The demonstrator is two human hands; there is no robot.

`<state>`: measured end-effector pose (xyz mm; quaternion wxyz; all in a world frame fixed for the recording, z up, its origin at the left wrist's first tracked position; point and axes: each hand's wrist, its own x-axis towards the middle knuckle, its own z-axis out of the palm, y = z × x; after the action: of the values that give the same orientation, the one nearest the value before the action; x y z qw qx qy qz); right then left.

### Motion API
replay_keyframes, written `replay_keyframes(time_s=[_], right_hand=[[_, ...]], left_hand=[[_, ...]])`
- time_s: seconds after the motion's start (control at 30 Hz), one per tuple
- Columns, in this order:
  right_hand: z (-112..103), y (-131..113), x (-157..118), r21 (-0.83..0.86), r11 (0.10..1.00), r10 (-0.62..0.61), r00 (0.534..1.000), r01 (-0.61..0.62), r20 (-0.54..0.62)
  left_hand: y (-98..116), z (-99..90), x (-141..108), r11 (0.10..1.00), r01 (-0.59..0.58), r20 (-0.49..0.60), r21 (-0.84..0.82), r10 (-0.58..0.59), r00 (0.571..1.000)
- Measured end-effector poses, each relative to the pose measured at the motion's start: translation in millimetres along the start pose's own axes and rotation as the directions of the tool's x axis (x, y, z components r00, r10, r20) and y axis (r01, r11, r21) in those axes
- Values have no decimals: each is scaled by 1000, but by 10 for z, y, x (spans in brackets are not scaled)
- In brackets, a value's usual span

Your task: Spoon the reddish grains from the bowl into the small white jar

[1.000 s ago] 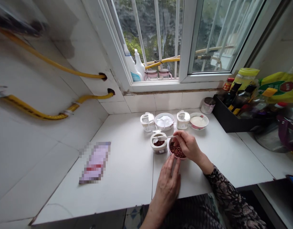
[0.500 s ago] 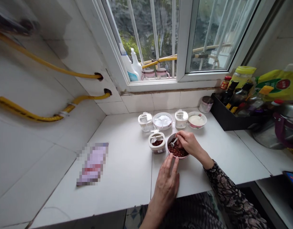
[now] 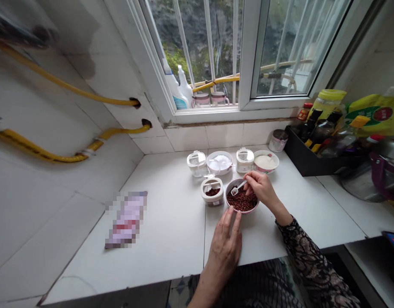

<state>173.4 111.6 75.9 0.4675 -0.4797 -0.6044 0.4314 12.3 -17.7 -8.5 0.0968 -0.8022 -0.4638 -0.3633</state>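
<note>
A bowl (image 3: 245, 210) of dark red peppercorn-like grains stands on the white counter. My right hand (image 3: 260, 188) pinches the handle of a small white spoon (image 3: 235, 191), whose scoop is over the grains near the bowl's left side. Fingers spread, my left hand (image 3: 225, 239) rests with its fingertips at the bowl's near rim. Left of the bowl is an open clear jar (image 3: 212, 197) with a white rim, partly filled with the same grains. Behind them are two clear-lidded jars (image 3: 197, 164) (image 3: 245, 161), a bowl of white grains (image 3: 219, 163) and a bowl of pale powder (image 3: 266, 161).
A blurred purple packet (image 3: 128, 220) lies on the left of the counter (image 3: 171, 231). At the right are a black box (image 3: 299, 158) of bottles, a lidded jar (image 3: 278, 140) and a steel pot (image 3: 360, 184). Spray bottles (image 3: 180, 92) stand by the window.
My right hand has shifted slightly up and right with the spoon, showing more of the grains. The spoon's scoop has tilted. My left hand stays at the bowl's rim.
</note>
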Motion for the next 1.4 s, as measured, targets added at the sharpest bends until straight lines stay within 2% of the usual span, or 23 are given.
replay_keyframes(time_s=[0.3, 0.6, 0.73, 0.9, 1.03, 1.1, 1.2, 1.23, 1.27, 1.3, 1.33, 1.4], right_hand=[[12, -18, -18, -92, 994, -50, 999, 52, 17], [-32, 9, 39, 171, 980, 99, 994, -103, 34], [-32, -24, 50, 253, 963, 90, 996, -94, 29], [125, -74, -32, 225, 970, -74, 995, 87, -64], [290, -74, -135, 80, 952, -289, 954, 295, -76], [335, -60, -165, -52, 898, -439, 898, 437, -28], [341, -42, -177, -196, 722, -657, 746, 664, 106], [329, -43, -177, -216, 673, -697, 704, 708, 135], [310, -49, -175, -229, 651, -714, 686, 724, 141], [285, -59, -172, -238, 659, -708, 695, 713, 123], [254, -70, -169, -243, 692, -683, 725, 680, 86], [177, -93, -156, -234, 791, -582, 813, 565, -1]], left_hand=[[3, -2, 14, 1000, -12, -4, 3, 12, 1000], [-2, -8, 16, 1000, -17, 6, 0, 17, 1000], [-4, -4, 9, 1000, -10, 4, -2, 10, 1000], [-10, -2, 7, 1000, -15, 0, 7, 15, 1000], [-11, 15, 1, 1000, -20, -10, -5, 20, 1000], [-10, 39, -11, 1000, -11, -24, -23, 10, 1000], [-6, 72, -30, 999, 14, -33, -49, -16, 999], [-5, 75, -33, 999, 18, -32, -51, -20, 999], [-5, 73, -33, 999, 20, -29, -48, -21, 999], [-5, 67, -30, 999, 17, -23, -42, -18, 1000], [-5, 56, -25, 999, 12, -19, -34, -13, 1000], [-8, 30, -13, 1000, -3, -9, -15, 3, 1000]])
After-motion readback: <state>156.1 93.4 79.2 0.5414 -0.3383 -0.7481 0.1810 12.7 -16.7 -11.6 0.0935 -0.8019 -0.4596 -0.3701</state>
